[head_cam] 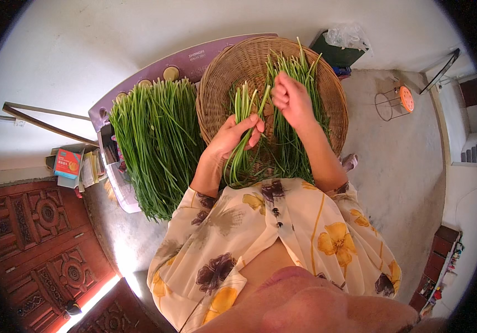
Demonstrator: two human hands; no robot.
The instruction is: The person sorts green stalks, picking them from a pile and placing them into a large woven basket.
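Note:
My left hand (235, 134) is closed around a small bunch of green garlic chives (244, 102), pale stem ends pointing up and the leaves drooping towards my lap. Just right of it, my right hand (291, 99) is raised with curled fingers; whether a stem is pinched in them cannot be told. Both hands are over a round wicker basket (334, 95). Inside its right side lies a loose heap of chives (294, 137), partly hidden by my right forearm. To the left of the basket, a thick, aligned pile of chives (159, 141) rests on a purple appliance (188, 56).
A dark green container (334, 50) with a clear plastic bag stands behind the basket at right. A wire-frame stool with an orange top (406, 100) is on the floor further right. Boxes and papers (68, 164) are at left, above a carved red wooden door (34, 216).

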